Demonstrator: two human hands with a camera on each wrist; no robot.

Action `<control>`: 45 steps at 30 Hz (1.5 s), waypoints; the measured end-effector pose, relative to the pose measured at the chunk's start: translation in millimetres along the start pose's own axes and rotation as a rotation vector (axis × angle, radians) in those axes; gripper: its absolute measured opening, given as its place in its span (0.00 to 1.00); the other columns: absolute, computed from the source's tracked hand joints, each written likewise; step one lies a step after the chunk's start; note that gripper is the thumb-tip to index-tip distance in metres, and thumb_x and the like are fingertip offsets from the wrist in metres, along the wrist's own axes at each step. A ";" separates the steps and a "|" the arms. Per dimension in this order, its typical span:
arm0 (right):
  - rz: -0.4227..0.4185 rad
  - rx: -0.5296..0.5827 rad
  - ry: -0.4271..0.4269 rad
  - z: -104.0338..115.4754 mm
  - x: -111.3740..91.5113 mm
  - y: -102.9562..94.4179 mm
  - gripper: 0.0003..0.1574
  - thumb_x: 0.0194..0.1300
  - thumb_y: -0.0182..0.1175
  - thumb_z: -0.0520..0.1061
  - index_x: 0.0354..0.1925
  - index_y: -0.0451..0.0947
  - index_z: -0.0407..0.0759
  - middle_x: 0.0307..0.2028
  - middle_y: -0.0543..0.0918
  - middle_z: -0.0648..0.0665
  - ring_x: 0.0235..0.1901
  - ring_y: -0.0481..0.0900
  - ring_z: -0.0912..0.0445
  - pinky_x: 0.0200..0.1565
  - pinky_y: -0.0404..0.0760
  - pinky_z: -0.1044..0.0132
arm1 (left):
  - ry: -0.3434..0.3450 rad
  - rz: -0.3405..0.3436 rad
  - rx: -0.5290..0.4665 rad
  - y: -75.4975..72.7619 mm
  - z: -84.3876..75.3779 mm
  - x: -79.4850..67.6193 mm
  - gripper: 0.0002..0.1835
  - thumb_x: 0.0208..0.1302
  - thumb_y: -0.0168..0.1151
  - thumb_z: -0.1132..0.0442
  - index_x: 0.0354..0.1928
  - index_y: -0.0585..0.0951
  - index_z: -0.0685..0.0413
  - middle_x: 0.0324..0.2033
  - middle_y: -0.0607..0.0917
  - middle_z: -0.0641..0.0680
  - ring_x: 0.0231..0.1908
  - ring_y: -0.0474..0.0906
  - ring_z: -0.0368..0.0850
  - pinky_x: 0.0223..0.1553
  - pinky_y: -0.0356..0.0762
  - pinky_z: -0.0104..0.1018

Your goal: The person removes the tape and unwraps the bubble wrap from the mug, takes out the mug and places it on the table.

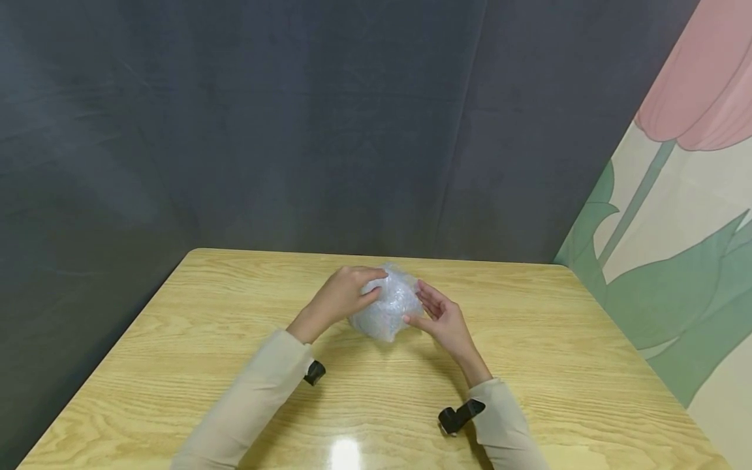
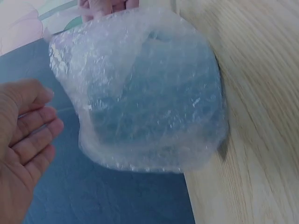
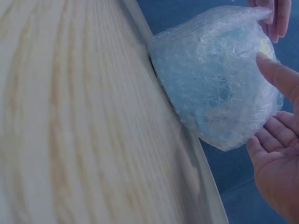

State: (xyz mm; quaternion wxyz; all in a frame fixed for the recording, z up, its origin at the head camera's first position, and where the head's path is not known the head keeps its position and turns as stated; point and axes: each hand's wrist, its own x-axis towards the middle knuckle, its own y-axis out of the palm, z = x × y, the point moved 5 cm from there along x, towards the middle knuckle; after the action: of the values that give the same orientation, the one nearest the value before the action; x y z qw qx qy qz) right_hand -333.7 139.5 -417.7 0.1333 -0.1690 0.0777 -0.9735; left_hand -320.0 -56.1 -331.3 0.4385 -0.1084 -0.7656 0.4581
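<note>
Head view: the bubble-wrapped bundle (image 1: 392, 310) rests on the bench (image 1: 235, 294). Left of it, my left fingers (image 1: 365, 274) curve loosely, gripping nothing; right of it, my right fingers (image 1: 435, 298) spread wide, without firm hold. Cupping both sides lightly should steady it best.

A left sleeve (image 1: 258, 386) and a right sleeve (image 1: 506, 424) are worn, both long and cut from plain, pale beige cloth. Soft creases are formed along the left sleeve, and its cuff is left loose. The right cuff is likewise finished plainly. At the wrists, 2 small cameras are worn, 1 per arm, both in black. The left camera (image 1: 314, 373) is seen as a stubby block, partly hidden by the cuff. The right camera (image 1: 459, 418) is made up of a rounded head and a blocky arm, and a small pale spot is shown at its lower edge.
</note>
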 end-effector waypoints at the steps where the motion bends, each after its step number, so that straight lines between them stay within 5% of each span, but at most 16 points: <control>1: -0.002 -0.002 0.000 0.2 -0.2 0.0 0.46 0.57 0.70 0.35 0.69 0.60 0.30 0.67 0.65 0.34 0.66 0.64 0.42 0.65 0.63 0.57 | -0.007 0.001 0.021 1.1 -1.3 1.6 0.13 0.60 0.67 0.68 0.47 0.84 0.63 0.46 0.85 0.59 0.46 0.83 0.52 0.47 0.80 0.42; 12: -0.006 -0.015 0.020 -4.1 2.1 2.1 0.46 0.57 0.70 0.35 0.69 0.60 0.30 0.66 0.66 0.34 0.65 0.65 0.44 0.64 0.64 0.60 | -0.125 0.053 0.105 15.9 -1.9 10.0 0.15 0.64 0.65 0.62 0.50 0.84 0.60 0.49 0.83 0.60 0.48 0.81 0.57 0.43 0.82 0.46; 21: 0.005 -0.052 0.074 -10.1 1.5 3.0 0.43 0.58 0.71 0.40 0.66 0.64 0.30 0.64 0.70 0.34 0.64 0.68 0.45 0.63 0.66 0.59 | -0.151 0.055 0.102 23.1 1.1 10.9 0.16 0.64 0.64 0.61 0.51 0.83 0.61 0.51 0.82 0.61 0.48 0.81 0.58 0.41 0.83 0.43; 30: 0.040 -0.097 0.011 -5.6 0.8 3.0 0.53 0.56 0.72 0.40 0.73 0.56 0.39 0.69 0.62 0.37 0.68 0.61 0.45 0.66 0.60 0.54 | -0.173 0.052 0.103 25.7 0.0 12.3 0.16 0.65 0.64 0.60 0.51 0.84 0.61 0.52 0.81 0.62 0.44 0.83 0.58 0.34 0.84 0.40; 39: 0.078 -0.169 -0.014 2.8 1.8 2.9 0.53 0.53 0.73 0.38 0.72 0.58 0.35 0.69 0.64 0.36 0.65 0.66 0.43 0.62 0.67 0.58 | -0.169 0.018 0.093 25.1 -2.6 13.1 0.14 0.65 0.65 0.59 0.47 0.85 0.63 0.48 0.83 0.62 0.32 0.85 0.49 0.30 0.84 0.37; 45: 0.081 -0.169 -0.018 4.8 1.5 3.1 0.51 0.52 0.73 0.36 0.70 0.61 0.34 0.67 0.66 0.36 0.63 0.68 0.45 0.60 0.69 0.63 | -0.187 0.031 0.099 24.8 -4.7 13.7 0.11 0.65 0.64 0.61 0.44 0.86 0.61 0.44 0.85 0.61 0.21 0.76 0.39 0.21 0.77 0.29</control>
State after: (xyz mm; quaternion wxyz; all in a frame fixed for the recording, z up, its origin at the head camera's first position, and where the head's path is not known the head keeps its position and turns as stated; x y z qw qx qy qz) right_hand -332.6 135.6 -413.4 0.1586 -0.1853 0.1653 -0.9556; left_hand -330.4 -31.7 -342.3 0.3628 -0.0554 -0.7779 0.5101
